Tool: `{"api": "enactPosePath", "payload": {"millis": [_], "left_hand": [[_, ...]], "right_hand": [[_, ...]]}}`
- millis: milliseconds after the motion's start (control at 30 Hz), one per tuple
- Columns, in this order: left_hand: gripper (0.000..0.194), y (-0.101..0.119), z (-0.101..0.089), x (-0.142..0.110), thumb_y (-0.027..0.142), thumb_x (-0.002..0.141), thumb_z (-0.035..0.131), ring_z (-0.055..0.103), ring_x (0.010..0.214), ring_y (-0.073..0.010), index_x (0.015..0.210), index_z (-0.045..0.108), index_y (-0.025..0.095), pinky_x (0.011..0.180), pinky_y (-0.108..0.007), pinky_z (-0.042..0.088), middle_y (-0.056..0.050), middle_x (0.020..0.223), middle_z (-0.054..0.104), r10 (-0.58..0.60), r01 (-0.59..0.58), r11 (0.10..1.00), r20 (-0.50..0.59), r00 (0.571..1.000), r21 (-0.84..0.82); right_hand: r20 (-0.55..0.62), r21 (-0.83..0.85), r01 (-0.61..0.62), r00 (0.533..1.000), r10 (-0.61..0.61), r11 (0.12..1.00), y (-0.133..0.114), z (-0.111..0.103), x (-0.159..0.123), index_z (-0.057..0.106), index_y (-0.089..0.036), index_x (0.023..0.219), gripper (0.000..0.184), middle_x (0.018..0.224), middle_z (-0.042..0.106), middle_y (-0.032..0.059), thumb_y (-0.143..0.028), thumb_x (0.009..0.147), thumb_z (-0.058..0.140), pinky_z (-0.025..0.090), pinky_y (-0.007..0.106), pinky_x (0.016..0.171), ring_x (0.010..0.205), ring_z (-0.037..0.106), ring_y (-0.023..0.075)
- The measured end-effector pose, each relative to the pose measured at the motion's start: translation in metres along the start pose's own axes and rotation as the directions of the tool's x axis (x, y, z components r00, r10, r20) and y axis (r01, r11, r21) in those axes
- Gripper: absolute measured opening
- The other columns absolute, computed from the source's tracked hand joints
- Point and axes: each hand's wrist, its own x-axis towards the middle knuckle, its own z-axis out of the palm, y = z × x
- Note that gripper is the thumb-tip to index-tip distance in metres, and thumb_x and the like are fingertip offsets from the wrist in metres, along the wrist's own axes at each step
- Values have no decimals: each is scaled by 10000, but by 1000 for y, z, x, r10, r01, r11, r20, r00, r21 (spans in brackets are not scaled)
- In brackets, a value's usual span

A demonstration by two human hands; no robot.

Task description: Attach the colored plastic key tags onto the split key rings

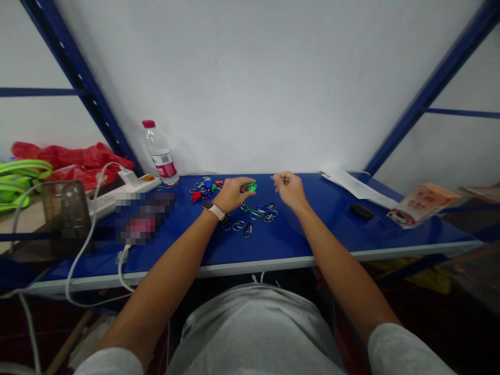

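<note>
My left hand [234, 192], with a watch on its wrist, pinches a small green key reel [252, 186] between thumb and fingers above the blue table. To its right, my right hand [288, 188] is closed in a pinch on a thin silvery piece that looks like a key ring [272, 177]; most of it is hidden by the fingers. Between and below the hands lie blue and green carabiners [255, 211] with rings. Nearer me are loose key rings [238, 226] and a black carabiner [248, 229]. Behind my left hand is a pile with a red key reel [196, 196] and a blue key reel [208, 184].
A water bottle [161, 153] stands at the back left, near a power strip [113, 198] and a blurred-out phone [144, 221] with a cable. On the right are white papers [357, 188], a black object [361, 211] and an orange-white packet [424, 204]. Blue frame posts flank the table.
</note>
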Motion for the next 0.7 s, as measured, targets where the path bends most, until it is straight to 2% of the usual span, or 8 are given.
{"api": "enactPosePath", "payload": {"millis": [433, 700], "left_hand": [[321, 1, 0, 0, 247, 794, 735, 664, 724, -149, 1099, 712, 146, 736, -269, 534, -61, 887, 753, -3, 3, 1000, -2, 1000, -5], [304, -2, -1, -1, 228, 797, 728, 667, 738, -148, 1090, 717, 147, 751, -271, 527, -69, 934, 756, 1, -1, 1000, 16, 1000, 11]], "right_hand": [[8, 14, -8, 1000, 8, 1000, 0, 0, 0, 613, -178, 817, 347, 684, 649, 35, -525, 816, 598, 480, 291, 589, 585, 580, 157], [-27, 53, -22, 999, 23, 998, 3, -3, 3, 587, -185, 800, 267, 632, 615, -3, -449, 831, 571, 441, 254, 526, 510, 553, 123]]}}
